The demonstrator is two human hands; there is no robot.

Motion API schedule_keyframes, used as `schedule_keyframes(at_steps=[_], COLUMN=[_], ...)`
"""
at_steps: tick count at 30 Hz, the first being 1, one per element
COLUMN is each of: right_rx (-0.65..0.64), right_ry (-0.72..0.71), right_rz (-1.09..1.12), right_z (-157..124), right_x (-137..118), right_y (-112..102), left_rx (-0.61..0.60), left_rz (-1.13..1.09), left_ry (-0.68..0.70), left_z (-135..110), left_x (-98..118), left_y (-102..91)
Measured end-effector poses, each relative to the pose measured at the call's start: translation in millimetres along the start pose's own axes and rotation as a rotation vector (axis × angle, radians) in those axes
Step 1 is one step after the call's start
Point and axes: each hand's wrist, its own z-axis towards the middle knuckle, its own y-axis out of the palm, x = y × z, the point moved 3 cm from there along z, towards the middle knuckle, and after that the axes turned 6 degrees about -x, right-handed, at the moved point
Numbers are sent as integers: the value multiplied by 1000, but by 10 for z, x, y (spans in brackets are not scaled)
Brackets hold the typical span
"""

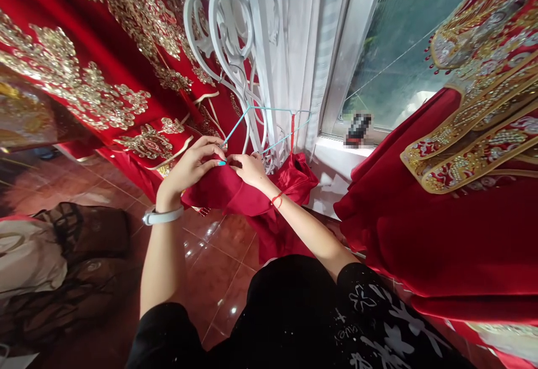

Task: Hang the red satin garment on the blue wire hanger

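A: What is seen largest?

B: A red robe [441, 234] of velvet-like cloth is hung at the right, its wide bands stitched with gold and beaded scrollwork. A second red gown [96, 72], smooth and covered in raised gold floral embroidery, is spread across the upper left.

A: And below them?

B: A floor [218, 268] of glossy reddish-brown tiles is seen, with light reflected in it. A white metal screen [222, 27] of curled scrolls is stood against a white curtain [294, 38] beside a window frame.

A: What is being handled?

B: A red satin garment [235, 195], shiny and crumpled, is bunched in the middle of the view, just under a thin teal wire hanger [269, 128] that is hooked on the screen. Part of the satin is draped down toward the floor.

A: How are the hands posed?

B: The left hand [195, 161] is bent at the wrist, its fingers curled and pinched onto the top edge of the satin near the hanger's lower left end; a white band is worn on that wrist. The right hand [250, 168] is laid knuckles-up just beside it, fingers closed narrowly on the same fold, a red string tied at its wrist. Both forearms are stretched forward from black sleeves
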Motion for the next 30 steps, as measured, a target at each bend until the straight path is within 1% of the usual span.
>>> schedule_keyframes(at_steps=[4, 6, 8, 10, 12, 13, 14, 15, 16, 17, 18, 19, 20, 21, 23, 25, 26, 28, 30], right_rx=[-29, -39, -31, -8, 51, 106, 185, 292, 407, 521, 603, 631, 591, 559, 483, 434, 414, 392, 394], right_ry=[26, 21, -19, -102, -179, -189, -167, -100, 6, 150, 320, 494, 627, 691, 763, 788, 798, 806, 806], right_rz=[-19, -14, 14, 91, 215, 282, 337, 371, 382, 372, 335, 268, 203, 179, 152, 147, 143, 138, 139], right_z=[57, 80, 74, 12, -121, -210, -311, -420, -537, -659, -780, -892, -982, -1055, -1160, -1226, -1252, -1299, -1345], right_x=[12, 3, -11, 15, 158, 295, 480, 709, 967, 1238, 1499, 1732, 1921, 2063, 2229, 2280, 2284, 2281, 2280], right_y=[-21, -3, -3, -60, -210, -320, -447, -580, -706, -809, -877, -902, -884, -838, -697, -582, -563, -632, -833], left_rx=[-14, 20, 112, 234, 322, 347, 363, 373, 378, 382, 384, 388, 392, 398, 414, 424, 426, 426, 424], left_rz=[81, 111, 97, 50, 16, 10, 10, 13, 18, 23, 26, 27, 28, 30, 36, 46, 50, 50, 42], left_ry=[23, 12, 5, -24, -92, -129, -159, -179, -190, -190, -185, -177, -171, -168, -169, -179, -184, -192, -194], left_z=[45, 27, -15, -72, -129, -153, -171, -184, -191, -192, -190, -186, -180, -174, -164, -156, -154, -151, -149], left_x=[75, 116, 140, 118, 49, 6, -35, -72, -103, -126, -144, -158, -171, -183, -209, -241, -257, -288, -313], left_y=[17, 67, 126, 187, 250, 280, 306, 327, 343, 355, 365, 373, 381, 389, 407, 423, 429, 434, 436])
